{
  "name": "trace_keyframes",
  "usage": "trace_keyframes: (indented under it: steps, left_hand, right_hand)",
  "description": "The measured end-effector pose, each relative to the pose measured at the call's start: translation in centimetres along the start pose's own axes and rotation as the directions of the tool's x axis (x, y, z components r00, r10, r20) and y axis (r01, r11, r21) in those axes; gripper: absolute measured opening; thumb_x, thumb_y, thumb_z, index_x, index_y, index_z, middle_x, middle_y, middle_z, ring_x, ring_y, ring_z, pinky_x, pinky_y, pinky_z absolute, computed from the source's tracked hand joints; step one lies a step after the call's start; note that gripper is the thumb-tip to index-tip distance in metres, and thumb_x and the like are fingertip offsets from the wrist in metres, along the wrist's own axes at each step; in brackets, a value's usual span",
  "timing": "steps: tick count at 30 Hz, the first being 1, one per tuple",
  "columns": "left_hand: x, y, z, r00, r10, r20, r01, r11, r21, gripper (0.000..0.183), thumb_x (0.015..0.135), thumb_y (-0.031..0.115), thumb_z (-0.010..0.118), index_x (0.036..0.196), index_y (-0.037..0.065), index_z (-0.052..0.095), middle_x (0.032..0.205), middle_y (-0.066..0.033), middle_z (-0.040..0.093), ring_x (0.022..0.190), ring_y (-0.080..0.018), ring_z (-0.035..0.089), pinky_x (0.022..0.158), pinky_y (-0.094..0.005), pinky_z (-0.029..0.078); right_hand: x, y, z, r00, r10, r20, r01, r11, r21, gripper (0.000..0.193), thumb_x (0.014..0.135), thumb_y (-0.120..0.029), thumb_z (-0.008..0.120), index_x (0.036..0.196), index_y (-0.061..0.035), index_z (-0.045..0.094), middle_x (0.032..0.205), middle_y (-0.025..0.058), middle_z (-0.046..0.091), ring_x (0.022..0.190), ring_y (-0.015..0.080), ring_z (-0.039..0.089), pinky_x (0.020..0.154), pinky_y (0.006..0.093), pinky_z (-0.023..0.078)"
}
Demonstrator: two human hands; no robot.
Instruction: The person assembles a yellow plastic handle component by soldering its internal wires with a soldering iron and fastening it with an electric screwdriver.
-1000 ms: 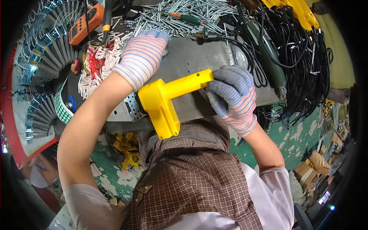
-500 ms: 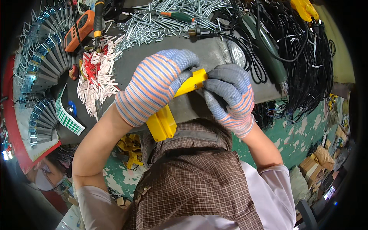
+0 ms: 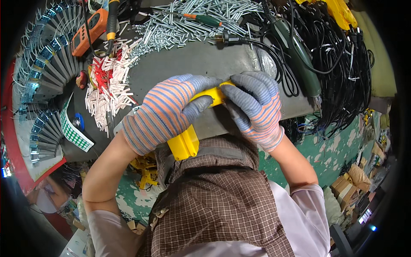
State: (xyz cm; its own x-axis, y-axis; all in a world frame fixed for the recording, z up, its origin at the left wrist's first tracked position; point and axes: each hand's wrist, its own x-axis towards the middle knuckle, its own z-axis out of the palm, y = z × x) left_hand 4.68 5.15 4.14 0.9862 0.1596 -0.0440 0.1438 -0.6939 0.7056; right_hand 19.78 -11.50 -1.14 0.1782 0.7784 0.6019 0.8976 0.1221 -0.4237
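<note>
Yellow housing (image 3: 185,144); striped gloves on hands; green-handled tool (image 3: 295,51).

Setting: assembly workshop
Bench: grey worktable (image 3: 205,60)
Fasteners: loose pile of silver screws (image 3: 192,21)
Wiring: bundled black power cords (image 3: 342,68)
Instruments: orange multimeter (image 3: 87,32), green electric screwdriver (image 3: 295,51)

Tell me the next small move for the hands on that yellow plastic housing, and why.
Probably lift the left hand slightly off the L-shaped yellow plastic housing. It covers most of the housing's top, while the right hand grips the far end, so little of the part shows above the grey worktable.
</note>
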Motion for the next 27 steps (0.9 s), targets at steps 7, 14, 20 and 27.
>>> trace_keyframes:
  steps: [7, 14, 20, 27]
  left_hand:
    - [1.6, -1.4, -1.4, 0.976, -0.137, -0.167, 0.152, 0.985, 0.078, 0.026, 0.088, 0.02, 0.062, 0.108, 0.003, 0.064, 0.102, -0.017, 0.064, 0.094, -0.0358, 0.061, 0.084, -0.0403, 0.049]
    - [5.4, -6.7, -2.0, 0.845, -0.033, -0.534, 0.343, 0.799, 0.494, 0.027, 0.083, 0.023, 0.065, 0.107, 0.012, 0.064, 0.101, -0.0153, 0.063, 0.09, -0.0356, 0.06, 0.08, -0.045, 0.048]
    - [6.6, -8.6, -2.3, 0.75, 0.085, -0.656, 0.434, 0.685, 0.585, 0.027, 0.083, 0.025, 0.065, 0.107, 0.015, 0.064, 0.102, -0.0155, 0.062, 0.091, -0.0369, 0.06, 0.08, -0.0465, 0.048]
    - [9.3, -8.3, -2.1, 0.772, -0.155, -0.617, 0.455, 0.812, 0.366, 0.022, 0.087, 0.027, 0.059, 0.102, 0.012, 0.067, 0.1, -0.0175, 0.064, 0.092, -0.0362, 0.061, 0.082, -0.0459, 0.048]
  right_hand:
    - [2.9, 1.2, -1.8, 0.991, 0.032, 0.128, -0.026, 0.999, -0.048, 0.027, 0.073, -0.015, 0.072, 0.099, -0.0094, 0.066, 0.099, 0.0075, 0.06, 0.092, 0.0277, 0.058, 0.082, 0.0399, 0.046]
    - [12.4, 4.8, 2.5, 0.959, 0.134, 0.251, -0.042, 0.939, -0.342, 0.022, 0.081, -0.027, 0.066, 0.096, -0.012, 0.067, 0.093, 0.0115, 0.063, 0.092, 0.0318, 0.06, 0.081, 0.0435, 0.048]
    - [17.0, 8.7, 4.2, 0.901, 0.167, 0.401, 0.035, 0.892, -0.451, 0.026, 0.075, -0.021, 0.068, 0.1, -0.0165, 0.069, 0.097, 0.0138, 0.063, 0.096, 0.0332, 0.061, 0.084, 0.0435, 0.05]
    - [18.6, 7.4, 4.5, 0.796, -0.005, 0.606, 0.414, 0.734, -0.538, 0.034, 0.074, -0.007, 0.063, 0.107, -0.0152, 0.065, 0.108, 0.011, 0.061, 0.105, 0.0298, 0.058, 0.089, 0.0415, 0.048]
